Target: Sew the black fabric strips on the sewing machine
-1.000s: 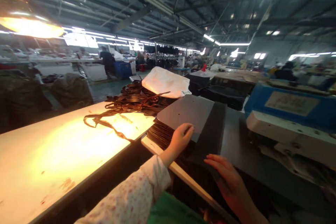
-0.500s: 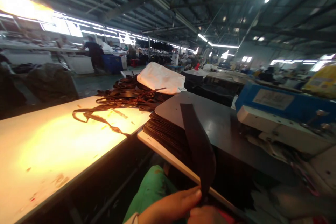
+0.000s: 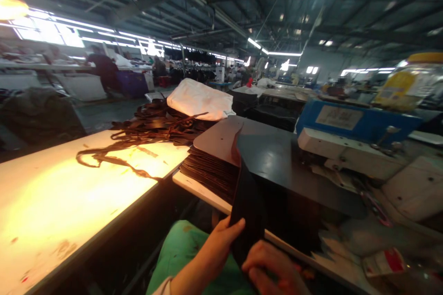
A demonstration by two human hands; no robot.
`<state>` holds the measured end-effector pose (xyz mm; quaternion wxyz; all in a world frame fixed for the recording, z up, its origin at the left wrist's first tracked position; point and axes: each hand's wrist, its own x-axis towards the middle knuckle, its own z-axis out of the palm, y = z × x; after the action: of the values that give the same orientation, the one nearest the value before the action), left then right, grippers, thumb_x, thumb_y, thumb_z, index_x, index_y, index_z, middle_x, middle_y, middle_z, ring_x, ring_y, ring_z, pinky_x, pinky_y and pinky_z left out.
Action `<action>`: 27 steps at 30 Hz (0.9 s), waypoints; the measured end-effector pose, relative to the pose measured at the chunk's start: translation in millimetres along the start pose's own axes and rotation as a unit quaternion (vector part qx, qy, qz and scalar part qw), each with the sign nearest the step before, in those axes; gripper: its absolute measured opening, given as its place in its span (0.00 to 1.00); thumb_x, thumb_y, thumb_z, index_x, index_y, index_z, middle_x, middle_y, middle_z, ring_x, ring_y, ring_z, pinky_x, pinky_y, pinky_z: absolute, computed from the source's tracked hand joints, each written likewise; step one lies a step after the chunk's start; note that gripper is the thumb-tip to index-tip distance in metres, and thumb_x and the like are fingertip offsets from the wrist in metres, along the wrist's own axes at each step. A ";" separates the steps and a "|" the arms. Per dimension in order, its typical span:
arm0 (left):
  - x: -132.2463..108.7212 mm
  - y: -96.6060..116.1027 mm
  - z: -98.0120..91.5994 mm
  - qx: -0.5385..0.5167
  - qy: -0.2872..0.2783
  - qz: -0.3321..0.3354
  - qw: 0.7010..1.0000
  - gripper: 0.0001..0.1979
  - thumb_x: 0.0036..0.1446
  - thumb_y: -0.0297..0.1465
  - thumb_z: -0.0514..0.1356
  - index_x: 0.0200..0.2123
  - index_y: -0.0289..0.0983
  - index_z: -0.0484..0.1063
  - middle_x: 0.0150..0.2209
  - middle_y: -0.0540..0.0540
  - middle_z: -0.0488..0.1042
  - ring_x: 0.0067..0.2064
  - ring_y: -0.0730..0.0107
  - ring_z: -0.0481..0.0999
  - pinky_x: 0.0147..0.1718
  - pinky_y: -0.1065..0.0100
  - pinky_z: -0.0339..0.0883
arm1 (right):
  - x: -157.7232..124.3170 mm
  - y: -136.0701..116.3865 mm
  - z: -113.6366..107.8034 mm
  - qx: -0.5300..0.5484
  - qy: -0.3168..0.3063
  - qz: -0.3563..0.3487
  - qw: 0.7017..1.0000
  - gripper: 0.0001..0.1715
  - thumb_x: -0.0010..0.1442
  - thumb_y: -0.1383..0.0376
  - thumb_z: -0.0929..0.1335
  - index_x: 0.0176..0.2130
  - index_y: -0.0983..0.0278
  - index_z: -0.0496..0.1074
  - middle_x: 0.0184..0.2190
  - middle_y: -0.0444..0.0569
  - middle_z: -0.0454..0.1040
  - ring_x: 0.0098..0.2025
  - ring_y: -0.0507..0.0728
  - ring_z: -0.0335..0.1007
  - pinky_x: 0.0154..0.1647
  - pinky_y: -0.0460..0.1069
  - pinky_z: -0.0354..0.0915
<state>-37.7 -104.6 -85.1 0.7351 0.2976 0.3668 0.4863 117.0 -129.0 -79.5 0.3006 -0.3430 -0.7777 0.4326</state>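
A long dark strip of material (image 3: 247, 198) rises from my hands, its far end standing up over the grey metal tabletop (image 3: 268, 147). My left hand (image 3: 228, 233) grips its left edge, thumb on top. Lower down and to the right, my right hand (image 3: 270, 262) is closed with curled fingers on the strip's lower part. A stack of dark flat pieces (image 3: 207, 173) lies under the tabletop's left corner, on a pale shelf board (image 3: 204, 192). Where the strip's lower end goes is hidden in shadow.
Left stands a brightly lit white table (image 3: 86, 193) with a heap of dark strips (image 3: 155, 122) and a white cloth bundle (image 3: 200, 99). A blue-and-white machine (image 3: 349, 129) is at right, with a yellow-lidded jar (image 3: 404, 83) behind it. Scissors (image 3: 375, 205) lie near the machine.
The view has turned slightly right. The strip has twisted edge-on, showing a reddish edge. My left hand has moved up and left, and more of my right hand now shows.
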 end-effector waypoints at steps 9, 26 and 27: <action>-3.6 -0.8 -12.0 -0.088 0.078 0.038 0.992 0.19 0.42 0.33 0.65 0.40 0.33 0.71 0.35 0.41 0.76 0.38 0.56 0.75 0.40 0.62 0.67 | 11.1 35.1 15.1 0.220 -0.036 0.190 0.956 0.31 0.53 0.51 0.63 0.52 0.64 0.62 0.46 0.52 0.69 0.48 0.60 0.64 0.47 0.53 0.61; 17.8 92.8 -135.1 -0.131 0.250 0.255 0.925 0.10 0.52 0.20 0.53 0.36 0.36 0.69 0.33 0.49 0.76 0.31 0.73 0.75 0.30 0.75 0.71 | 24.1 107.0 -57.6 -0.148 0.022 0.253 0.956 0.26 0.52 0.57 0.59 0.45 0.68 0.69 0.46 0.54 0.70 0.49 0.58 0.65 0.52 0.51 0.58; 22.2 91.4 -142.7 -0.116 0.264 0.252 0.924 0.09 0.52 0.20 0.53 0.35 0.35 0.69 0.31 0.49 0.75 0.30 0.75 0.75 0.27 0.78 0.70 | 28.0 110.5 -61.3 -0.178 0.041 0.239 0.954 0.25 0.52 0.57 0.58 0.44 0.67 0.69 0.45 0.54 0.71 0.48 0.58 0.65 0.51 0.51 0.59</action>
<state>-195.6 -40.3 -97.1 0.4943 0.1541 0.4011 0.7557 177.7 -35.1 -144.5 0.1545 -0.5843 -0.7243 0.3317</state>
